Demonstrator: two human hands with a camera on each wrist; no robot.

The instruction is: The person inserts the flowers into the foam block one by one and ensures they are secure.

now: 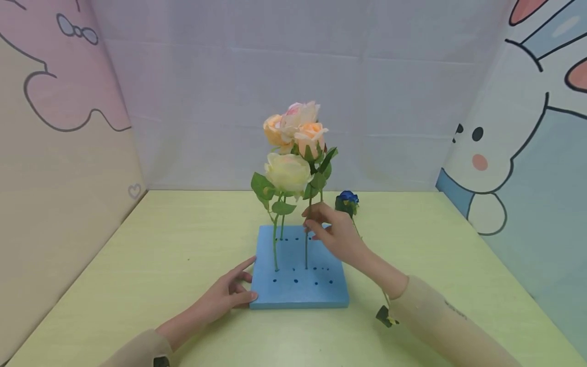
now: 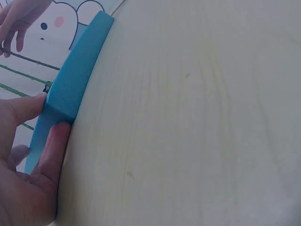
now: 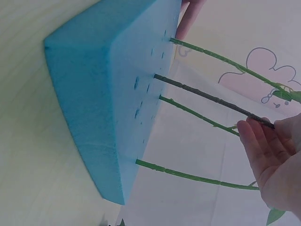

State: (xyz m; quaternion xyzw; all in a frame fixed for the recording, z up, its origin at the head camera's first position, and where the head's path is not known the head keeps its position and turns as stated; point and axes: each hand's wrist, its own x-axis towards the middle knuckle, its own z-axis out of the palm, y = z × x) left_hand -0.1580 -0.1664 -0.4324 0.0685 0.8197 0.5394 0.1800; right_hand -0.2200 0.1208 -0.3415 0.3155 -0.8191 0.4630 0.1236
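Observation:
My right hand [image 1: 337,232] pinches the dark stem [image 3: 214,100] of a peach rose [image 1: 310,140] between thumb and fingers. The stem's lower end meets a hole in the blue foam board [image 1: 293,306], and the flower stands upright. My left hand [image 1: 224,295] rests against the board's left side, thumb near the front corner and fingers spread along the edge. A cream rose [image 1: 289,173] stands in the board at the left. Behind it rise a pink-white flower [image 1: 298,118] and an orange-yellow one [image 1: 273,130], their stems partly hidden.
A blue rose [image 1: 347,200] lies on the pale yellow table [image 1: 192,224] right of the board. Its stem runs beneath my right forearm, with a leaf [image 1: 384,316] showing below. Several small holes dot the board's top. Cartoon-printed walls [image 1: 486,153] and a plain back sheet surround the table.

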